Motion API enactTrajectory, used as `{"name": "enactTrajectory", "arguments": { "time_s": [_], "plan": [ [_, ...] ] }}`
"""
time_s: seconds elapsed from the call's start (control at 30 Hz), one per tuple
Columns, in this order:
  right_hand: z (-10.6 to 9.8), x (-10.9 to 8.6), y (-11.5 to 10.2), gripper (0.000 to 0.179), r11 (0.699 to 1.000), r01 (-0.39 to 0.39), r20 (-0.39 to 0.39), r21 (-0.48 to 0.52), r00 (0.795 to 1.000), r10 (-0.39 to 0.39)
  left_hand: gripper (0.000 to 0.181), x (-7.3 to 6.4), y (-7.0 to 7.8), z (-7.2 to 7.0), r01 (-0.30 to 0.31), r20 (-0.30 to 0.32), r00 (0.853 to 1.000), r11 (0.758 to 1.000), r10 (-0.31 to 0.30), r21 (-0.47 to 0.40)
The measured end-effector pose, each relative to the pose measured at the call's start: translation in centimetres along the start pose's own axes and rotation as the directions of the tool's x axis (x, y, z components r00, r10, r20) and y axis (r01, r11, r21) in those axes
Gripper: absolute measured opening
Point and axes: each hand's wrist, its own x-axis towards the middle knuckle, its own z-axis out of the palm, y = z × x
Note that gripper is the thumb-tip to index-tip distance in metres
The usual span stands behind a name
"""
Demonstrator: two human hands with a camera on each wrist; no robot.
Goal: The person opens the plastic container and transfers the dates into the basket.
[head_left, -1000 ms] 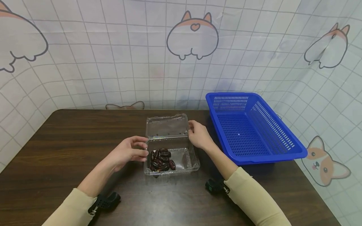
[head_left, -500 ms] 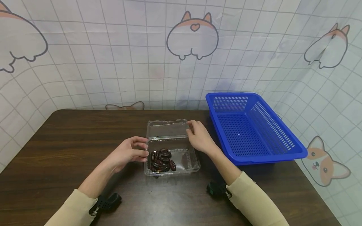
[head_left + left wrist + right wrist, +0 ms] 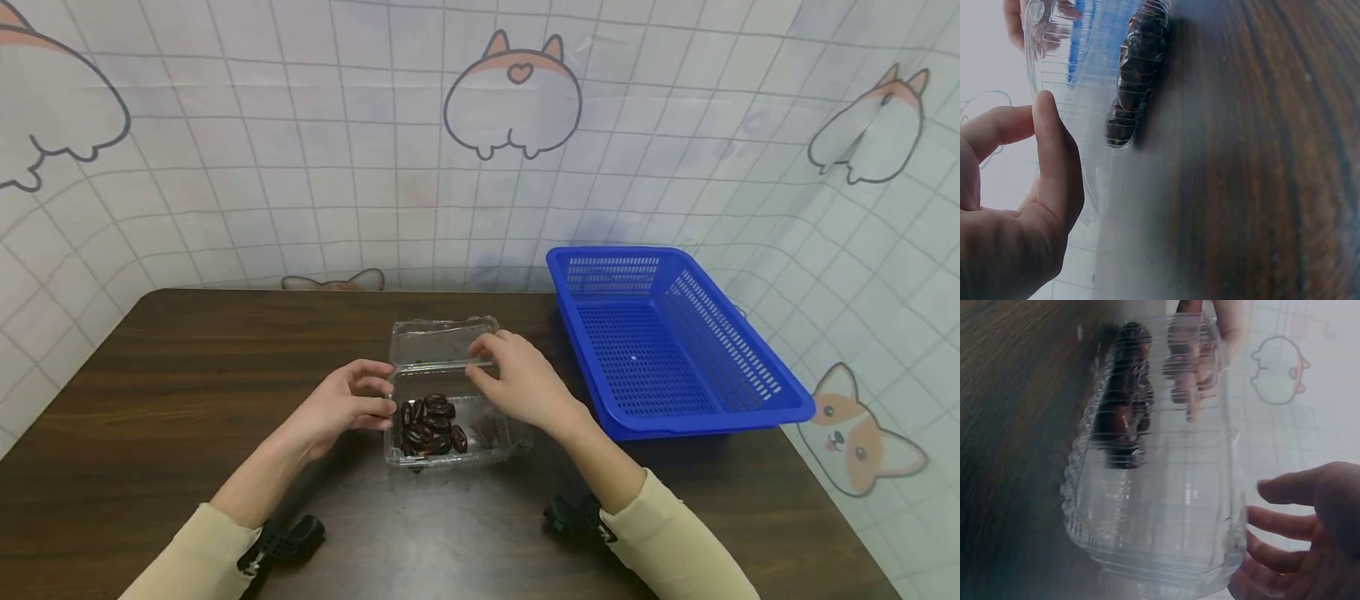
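A clear plastic clamshell container (image 3: 420,458) sits on the table with its lid (image 3: 431,342) laid back, away from me. Dark brown dates (image 3: 431,429) are gathered in the left half of the base; they show through the wall in both wrist views. My left hand (image 3: 341,406) holds the container's left edge, thumb and fingertips bent at the rim (image 3: 1034,44). Over the right side, near the hinge, hovers my right hand (image 3: 525,379). Its loosely bent fingers (image 3: 1282,524) are spread from the thumb, nothing between them.
A blue perforated plastic basket (image 3: 750,417) stands to the right of the container, close beyond my right forearm. The dark wood table (image 3: 187,375) ends at a wall (image 3: 337,208) covered in a grid-patterned sheet with cartoon corgis.
The lid has dropped farther back from its raised position. My right hand has let go of it and moved left over the container. My left hand stays at the left edge.
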Motion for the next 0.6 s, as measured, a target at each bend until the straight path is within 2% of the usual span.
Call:
{"name": "enactTrajectory", "arguments": {
  "time_s": [0.17,0.3,0.47,0.6],
  "plan": [
    [0.2,0.1,-0.5,0.022,1.000,0.015,0.109,-0.009,0.994,-0.014,0.062,-0.1,0.0,-0.1,-0.002,0.003,1.000,1.000,0.002,0.008],
    [0.7,0.2,-0.6,0.022,0.999,0.028,0.198,-0.026,0.980,-0.022,0.061,-0.1,0.0,-0.2,-0.003,-0.001,1.000,1.000,0.003,0.015],
    [1.2,0.2,-0.6,0.025,0.994,0.065,0.321,-0.089,0.947,-0.033,0.061,0.0,-0.1,-0.3,-0.008,0.000,1.000,1.000,0.008,0.022],
    [1.5,0.2,-0.4,0.030,0.988,0.070,0.396,-0.140,0.918,-0.009,0.061,0.1,-0.2,-0.3,-0.011,0.005,1.000,1.000,0.011,0.018]
  ]
}}
